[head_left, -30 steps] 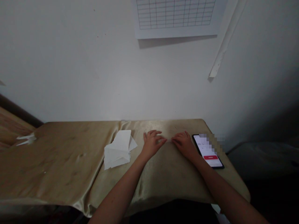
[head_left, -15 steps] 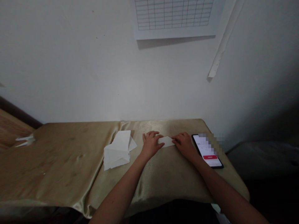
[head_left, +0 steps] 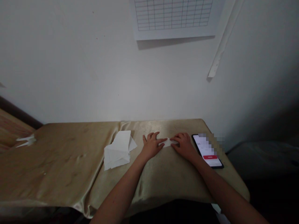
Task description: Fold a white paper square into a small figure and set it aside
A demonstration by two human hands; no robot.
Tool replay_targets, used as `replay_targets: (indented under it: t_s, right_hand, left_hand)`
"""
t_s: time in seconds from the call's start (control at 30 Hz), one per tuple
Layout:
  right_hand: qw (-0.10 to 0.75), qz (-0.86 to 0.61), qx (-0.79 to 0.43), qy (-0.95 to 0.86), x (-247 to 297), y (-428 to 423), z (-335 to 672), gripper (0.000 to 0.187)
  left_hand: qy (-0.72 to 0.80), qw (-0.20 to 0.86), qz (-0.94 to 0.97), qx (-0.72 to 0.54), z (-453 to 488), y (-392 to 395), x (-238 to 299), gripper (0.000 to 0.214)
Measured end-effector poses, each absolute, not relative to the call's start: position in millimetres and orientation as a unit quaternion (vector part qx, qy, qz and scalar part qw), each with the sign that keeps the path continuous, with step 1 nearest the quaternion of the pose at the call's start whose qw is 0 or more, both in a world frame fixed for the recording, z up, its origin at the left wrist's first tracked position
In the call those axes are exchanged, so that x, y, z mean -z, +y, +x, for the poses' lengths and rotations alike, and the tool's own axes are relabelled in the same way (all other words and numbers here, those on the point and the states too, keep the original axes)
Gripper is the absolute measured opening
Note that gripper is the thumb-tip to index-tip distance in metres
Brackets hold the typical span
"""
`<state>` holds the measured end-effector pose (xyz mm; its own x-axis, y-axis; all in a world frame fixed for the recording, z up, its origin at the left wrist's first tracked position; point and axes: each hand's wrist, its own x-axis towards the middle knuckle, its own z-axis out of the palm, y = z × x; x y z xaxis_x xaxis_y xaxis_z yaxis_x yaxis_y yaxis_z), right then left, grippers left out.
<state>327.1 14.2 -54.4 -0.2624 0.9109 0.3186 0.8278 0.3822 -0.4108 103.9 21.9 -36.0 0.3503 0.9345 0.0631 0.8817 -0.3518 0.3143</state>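
A small piece of white paper (head_left: 167,142) lies on the cloth-covered table between my hands, its ends partly hidden under my fingers. My left hand (head_left: 152,147) has thumb and index finger on the paper's left end, the other fingers spread out to the far side. From the right, my right hand (head_left: 183,144) grips the opposite end between thumb and fingertips, its remaining fingers curled together. To the left of my left hand is a loose pile of white paper pieces (head_left: 120,149) with torn edges.
A phone (head_left: 205,147) with a lit screen lies right of my right hand. The table (head_left: 168,177) has a gold satin cover and stands against a white wall. A printed grid sheet (head_left: 175,18) hangs above. White scraps (head_left: 26,140) sit at the far left.
My left index finger has stretched out along the paper, and my right fingers have shifted slightly left over it. Less of the paper shows now. The pile and phone have stayed put.
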Motion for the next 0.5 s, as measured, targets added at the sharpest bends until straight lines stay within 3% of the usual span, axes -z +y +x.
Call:
replay_targets:
  t_s: [0.5]
  right_hand:
    - [0.248, -0.558, -0.073, -0.789, 55.1, 14.3, 326.6, 0.025]
  left_hand:
    - [0.552, 0.115, 0.815, -0.137, 103.3, 20.3, 31.2, 0.031]
